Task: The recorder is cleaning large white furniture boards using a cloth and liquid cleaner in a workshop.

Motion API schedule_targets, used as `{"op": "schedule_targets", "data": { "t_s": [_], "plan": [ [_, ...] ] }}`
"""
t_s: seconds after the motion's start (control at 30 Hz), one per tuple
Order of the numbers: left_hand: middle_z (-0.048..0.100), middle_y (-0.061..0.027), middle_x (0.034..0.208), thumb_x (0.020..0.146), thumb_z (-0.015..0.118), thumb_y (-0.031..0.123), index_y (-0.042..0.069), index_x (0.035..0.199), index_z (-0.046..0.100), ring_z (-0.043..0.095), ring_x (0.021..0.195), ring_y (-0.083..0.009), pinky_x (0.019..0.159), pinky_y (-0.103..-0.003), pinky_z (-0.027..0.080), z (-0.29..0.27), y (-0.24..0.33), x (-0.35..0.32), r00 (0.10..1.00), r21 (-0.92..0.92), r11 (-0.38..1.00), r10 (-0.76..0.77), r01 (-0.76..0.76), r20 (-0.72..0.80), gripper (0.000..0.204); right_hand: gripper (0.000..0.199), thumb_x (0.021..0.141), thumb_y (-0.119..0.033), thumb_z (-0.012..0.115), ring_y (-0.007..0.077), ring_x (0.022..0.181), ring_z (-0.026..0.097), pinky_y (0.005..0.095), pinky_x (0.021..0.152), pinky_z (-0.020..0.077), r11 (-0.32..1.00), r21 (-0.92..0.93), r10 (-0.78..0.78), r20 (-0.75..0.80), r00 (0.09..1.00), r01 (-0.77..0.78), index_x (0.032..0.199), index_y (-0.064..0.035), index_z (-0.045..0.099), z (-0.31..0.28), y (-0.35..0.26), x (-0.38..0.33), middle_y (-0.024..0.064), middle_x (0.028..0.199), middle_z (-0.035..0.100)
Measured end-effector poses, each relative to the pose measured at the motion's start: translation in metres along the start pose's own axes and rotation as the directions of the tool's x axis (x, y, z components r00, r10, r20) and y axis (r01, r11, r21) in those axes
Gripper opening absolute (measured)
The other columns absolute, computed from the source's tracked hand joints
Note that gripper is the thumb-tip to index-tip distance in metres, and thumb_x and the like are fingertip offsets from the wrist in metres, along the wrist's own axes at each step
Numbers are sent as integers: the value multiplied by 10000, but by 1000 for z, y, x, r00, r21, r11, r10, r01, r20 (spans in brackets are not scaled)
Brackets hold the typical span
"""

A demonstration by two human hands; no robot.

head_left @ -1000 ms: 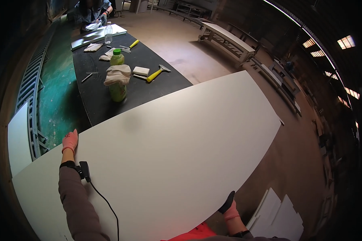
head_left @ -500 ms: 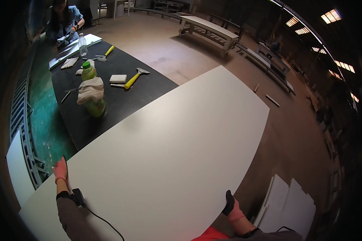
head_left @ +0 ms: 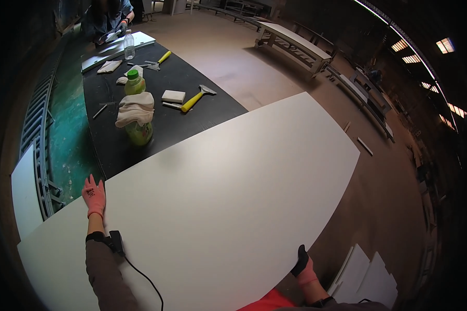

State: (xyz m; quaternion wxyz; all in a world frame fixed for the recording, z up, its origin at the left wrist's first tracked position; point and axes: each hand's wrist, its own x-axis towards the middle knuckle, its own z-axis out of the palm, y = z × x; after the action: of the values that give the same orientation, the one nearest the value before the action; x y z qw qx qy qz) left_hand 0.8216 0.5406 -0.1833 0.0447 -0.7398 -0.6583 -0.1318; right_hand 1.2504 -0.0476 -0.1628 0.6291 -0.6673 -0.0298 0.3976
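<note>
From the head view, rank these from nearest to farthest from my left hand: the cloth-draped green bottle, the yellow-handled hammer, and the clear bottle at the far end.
From the left hand on the white panel's far edge:
1. Cloth-draped green bottle, just ahead on the black table.
2. Yellow-handled hammer, farther and to the right.
3. Clear bottle, at the table's far end.

Two bottles (head_left: pixel 135 83), one white panel (head_left: pixel 218 207)

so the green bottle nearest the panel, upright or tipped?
Upright. The green bottle stands on its base on the black table, with a white cloth draped over its top, hiding the cap.
</note>
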Motion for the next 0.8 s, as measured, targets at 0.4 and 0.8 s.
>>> {"op": "schedule_targets", "data": {
  "t_s": [0.4, 0.8],
  "plan": [
    [359, -206, 1364, 929, 297, 439, 38, 1322, 377, 314, 1278, -349, 1052, -494, 195, -12, 141, -4, 940, 280, 921, -315, 270, 131, 567, 562, 908, -441, 452, 257, 1079, 523, 410, 891, 453, 931, 306, 192, 53, 980, -199, 1245, 8, 425, -11, -68, 72, 120, 1197, 521],
    [349, -219, 1360, 948, 348, 336, 12, 1310, 367, 289, 1285, -353, 1073, -455, 180, 12, 137, -3, 930, 276, 907, -355, 319, 91, 486, 389, 887, -296, 514, 215, 808, 634, 296, 735, 498, 650, -710, 487, 116, 866, -271, 926, 72, 635, -79, -216, 169, 167, 861, 664]
  ]
}}
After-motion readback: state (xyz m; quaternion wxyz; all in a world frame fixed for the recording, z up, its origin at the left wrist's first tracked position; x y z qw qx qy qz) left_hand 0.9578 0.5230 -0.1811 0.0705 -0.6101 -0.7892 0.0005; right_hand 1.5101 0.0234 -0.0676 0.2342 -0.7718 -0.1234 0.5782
